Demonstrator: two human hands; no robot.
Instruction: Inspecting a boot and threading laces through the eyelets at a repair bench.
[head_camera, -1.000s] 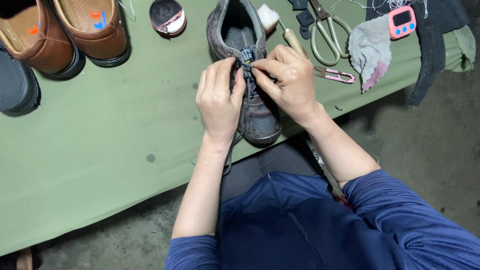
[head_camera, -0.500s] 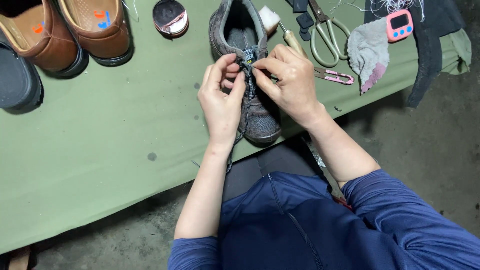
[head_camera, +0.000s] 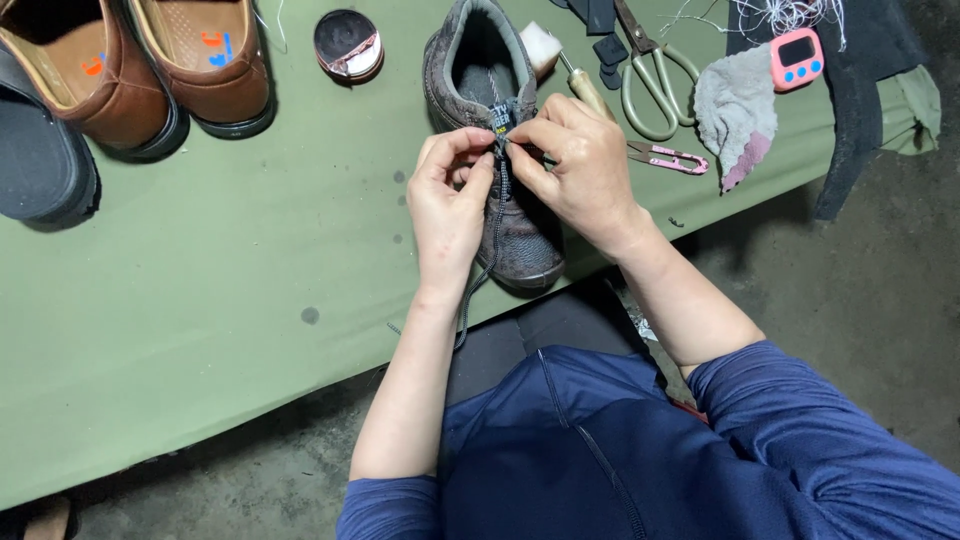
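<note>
While both hands pinch its thin lace (head_camera: 478, 275), worn grey suede shoe (head_camera: 500, 200) lies flat.

Soft, even overhead light keeps the olive-green cloth-covered desk (head_camera: 200, 300) sharp, shadows faint (the floor below sits dimmer), no glare.

One screen, one tin, a few labels on the green table

A small pink timer (head_camera: 797, 60) with a dark rectangular screen lies far up and right of the fingers, on a dark cloth. A round tin (head_camera: 347, 44) with a dark lid stands up and left of the fingers, near. A small dark tag (head_camera: 501, 117) on the grey shoe's tongue sits right at the fingertips. Orange and blue insole marks (head_camera: 216, 45) show in the brown shoe, far left.
</note>
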